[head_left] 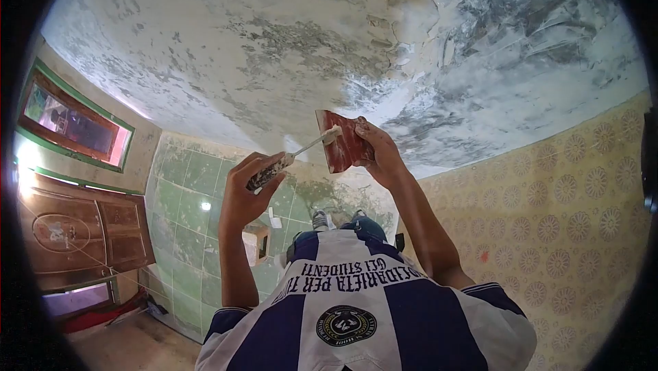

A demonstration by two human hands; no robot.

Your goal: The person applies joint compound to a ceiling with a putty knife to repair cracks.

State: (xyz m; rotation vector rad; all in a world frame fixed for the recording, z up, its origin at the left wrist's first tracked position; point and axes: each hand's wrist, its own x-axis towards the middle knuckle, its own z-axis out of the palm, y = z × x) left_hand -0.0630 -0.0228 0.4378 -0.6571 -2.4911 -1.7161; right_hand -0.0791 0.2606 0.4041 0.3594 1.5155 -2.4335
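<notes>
My left hand (255, 182) is closed round the putty-smeared handle of a putty knife (312, 146). Its blade end, with a dab of pale putty (332, 134), meets the face of a red, flat rectangular spreader (343, 149) streaked with white. My right hand (377, 146) grips that spreader by its right side, fingers wrapped over the edge. Both hands are raised in front of my chest. Beyond them rises a wall (301, 49) with patchy white and grey putty over it, rougher and darker toward the upper right.
Green floor tiles (199, 196) lie below, with a small box-like object (256, 244) near my feet. A brown wooden door (82, 227) and a green-framed window (75, 121) are at left. A patterned yellowish surface (541, 234) fills the right.
</notes>
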